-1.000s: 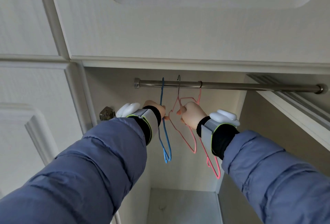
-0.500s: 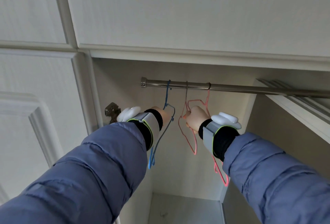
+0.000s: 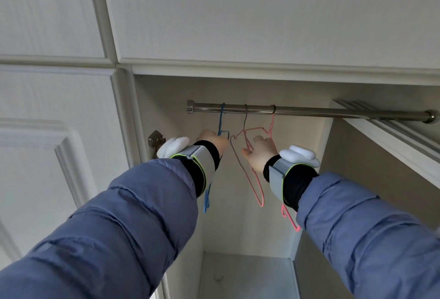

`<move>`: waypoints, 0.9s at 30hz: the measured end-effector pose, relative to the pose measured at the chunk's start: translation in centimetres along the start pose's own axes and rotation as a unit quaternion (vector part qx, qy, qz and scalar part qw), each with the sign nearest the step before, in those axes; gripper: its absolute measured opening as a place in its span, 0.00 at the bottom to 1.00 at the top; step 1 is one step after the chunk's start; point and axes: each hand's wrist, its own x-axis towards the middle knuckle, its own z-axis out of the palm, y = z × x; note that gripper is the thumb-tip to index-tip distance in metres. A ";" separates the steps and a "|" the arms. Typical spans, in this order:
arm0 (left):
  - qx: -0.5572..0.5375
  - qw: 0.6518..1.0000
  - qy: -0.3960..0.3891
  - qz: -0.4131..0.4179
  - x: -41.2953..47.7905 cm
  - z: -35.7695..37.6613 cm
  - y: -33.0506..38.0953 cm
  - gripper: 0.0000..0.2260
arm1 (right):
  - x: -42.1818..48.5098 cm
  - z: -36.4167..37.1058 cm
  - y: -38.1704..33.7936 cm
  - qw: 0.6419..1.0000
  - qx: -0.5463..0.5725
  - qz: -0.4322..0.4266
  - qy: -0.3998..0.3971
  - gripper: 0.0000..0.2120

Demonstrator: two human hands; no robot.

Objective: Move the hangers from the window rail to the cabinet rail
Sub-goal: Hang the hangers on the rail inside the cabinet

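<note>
A metal cabinet rail (image 3: 333,113) spans the open cabinet. Three wire hangers hang from it. The blue hanger (image 3: 221,122) is at the left, and my left hand (image 3: 210,142) holds it just below the hook; its lower part is hidden behind my wrist. A pink hanger with a grey hook (image 3: 252,179) is in the middle, and a second pink hanger (image 3: 272,124) is to its right. My right hand (image 3: 260,153) pinches the pink wires below the hooks, its fingers loosely curled.
White panelled cabinet doors fill the left and top. A door hinge (image 3: 154,140) sits on the left wall beside my left wrist. The open right door's edge (image 3: 385,132) runs under the rail's right end. The cabinet floor (image 3: 245,275) lies far below.
The blue hanger's lower end has swung left, behind my left wrist. My right hand's fingers have loosened on the pink hangers. The view has shifted slightly.
</note>
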 end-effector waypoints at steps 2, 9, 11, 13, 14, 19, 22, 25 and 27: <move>0.021 0.999 -0.010 0.024 -0.7 -0.1 -0.2 0.10 | -0.7 0.2 0.0 0.999 -0.042 0.002 -0.013 0.27; 0.103 0.992 -0.029 0.073 -5.6 -1.5 -0.6 0.17 | -4.6 0.8 -0.4 0.998 -0.054 -0.003 -0.022 0.28; 0.061 0.994 -0.044 0.074 -6.7 -3.0 -0.3 0.15 | -5.8 0.0 -1.1 0.999 -0.036 -0.003 -0.026 0.28; -0.094 0.994 -0.046 0.008 -7.8 -3.8 -0.2 0.09 | -6.9 -0.7 -1.5 0.999 -0.019 -0.011 -0.026 0.28; -0.118 0.992 -0.040 0.022 -8.1 -4.0 -0.4 0.06 | -7.5 -1.0 -1.8 0.999 -0.014 -0.013 -0.026 0.28; -0.143 0.987 -0.078 -0.007 -9.9 -4.7 -0.9 0.08 | -11.1 -1.5 -2.4 0.999 -0.004 -0.007 -0.038 0.26; -0.136 0.988 -0.076 -0.002 -11.2 -4.8 -1.3 0.07 | -13.1 -1.6 -2.3 0.999 -0.007 -0.009 -0.041 0.25; -0.131 0.988 -0.087 0.003 -13.0 -5.1 -1.8 0.14 | -14.9 -2.1 -2.3 0.999 0.007 -0.020 -0.041 0.27; -0.123 0.989 -0.085 0.014 -13.8 -5.4 -1.9 0.17 | -15.7 -2.4 -2.3 0.998 0.025 -0.025 -0.043 0.27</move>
